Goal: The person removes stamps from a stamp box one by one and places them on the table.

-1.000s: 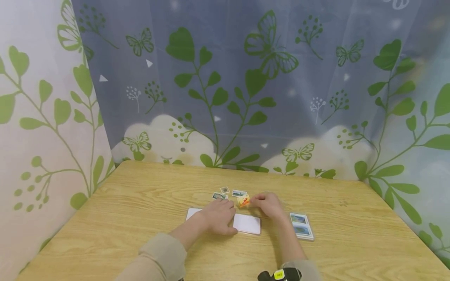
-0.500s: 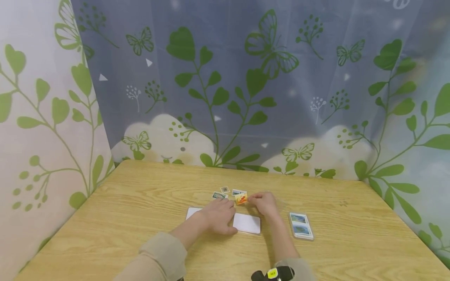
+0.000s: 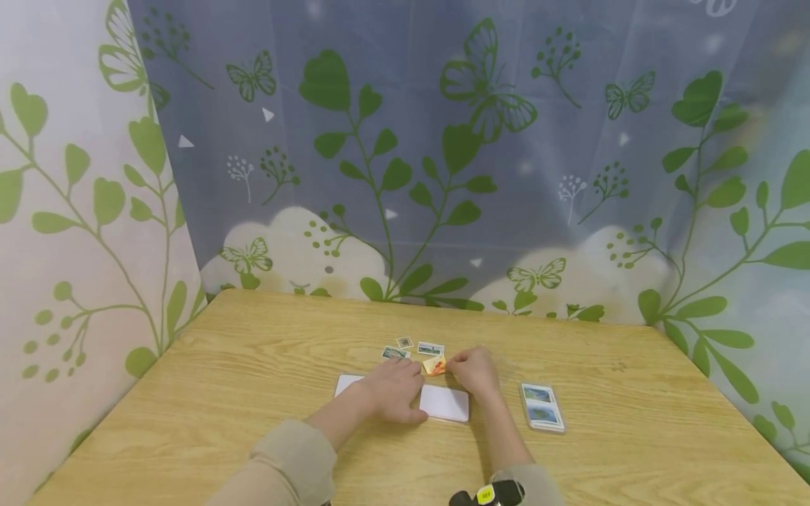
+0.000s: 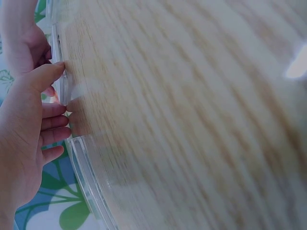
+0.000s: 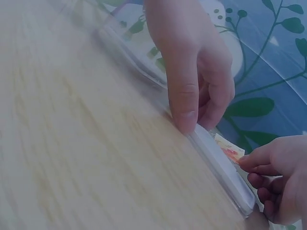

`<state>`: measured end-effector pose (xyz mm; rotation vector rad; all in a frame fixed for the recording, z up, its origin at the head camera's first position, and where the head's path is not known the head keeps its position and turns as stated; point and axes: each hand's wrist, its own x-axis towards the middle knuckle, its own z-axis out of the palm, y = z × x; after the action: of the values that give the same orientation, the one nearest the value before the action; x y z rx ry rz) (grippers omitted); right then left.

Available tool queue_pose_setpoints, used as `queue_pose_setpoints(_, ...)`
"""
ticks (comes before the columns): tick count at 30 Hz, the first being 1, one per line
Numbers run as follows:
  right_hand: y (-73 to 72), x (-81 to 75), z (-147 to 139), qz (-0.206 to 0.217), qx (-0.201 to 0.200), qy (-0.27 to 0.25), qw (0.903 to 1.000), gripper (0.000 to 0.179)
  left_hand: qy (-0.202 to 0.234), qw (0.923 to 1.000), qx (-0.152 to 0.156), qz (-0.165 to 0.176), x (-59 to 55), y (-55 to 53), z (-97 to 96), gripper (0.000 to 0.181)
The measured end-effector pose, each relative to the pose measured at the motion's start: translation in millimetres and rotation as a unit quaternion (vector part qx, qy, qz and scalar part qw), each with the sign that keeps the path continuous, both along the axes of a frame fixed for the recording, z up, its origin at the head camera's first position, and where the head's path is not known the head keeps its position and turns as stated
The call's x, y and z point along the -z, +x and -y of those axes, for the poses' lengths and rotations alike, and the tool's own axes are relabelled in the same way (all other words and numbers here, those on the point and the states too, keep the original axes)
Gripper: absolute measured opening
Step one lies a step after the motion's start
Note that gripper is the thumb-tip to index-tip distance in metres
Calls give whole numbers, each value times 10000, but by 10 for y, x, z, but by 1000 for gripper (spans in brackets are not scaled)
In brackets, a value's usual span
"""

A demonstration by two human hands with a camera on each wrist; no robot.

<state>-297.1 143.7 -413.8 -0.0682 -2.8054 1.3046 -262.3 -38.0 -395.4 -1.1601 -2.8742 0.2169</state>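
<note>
My right hand pinches an orange and yellow stamp between thumb and fingertips, just beyond a flat, white-topped clear case. In the right wrist view the stamp tilts up behind the case's far edge. Spread over the left end of that case, my left hand grips it, the thumb on the near edge and fingers on the far side. Another white-topped case lies partly hidden under the left hand. Several loose stamps lie just past the hands, including one with a green-blue picture.
To the right of my right forearm lies a clear case with two landscape pictures on top. The wooden table ends at a printed curtain at the back, with patterned cloth at both sides.
The right hand has shifted slightly left with the orange stamp, which is lowered and tilted toward the case's far edge. My left hand stays in place.
</note>
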Motion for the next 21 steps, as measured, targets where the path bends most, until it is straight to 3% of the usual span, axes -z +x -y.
queue_pose_setpoints(6, 11, -4, 29, -86, 73, 410, 9991, 11, -28, 10000, -5, -8, -2, 0, -3, 57)
queue_pose_setpoints(21, 18, 8, 58, -135, 176, 735, 9971, 9, -54, 10000, 11, -76, 28, -23, -13, 54)
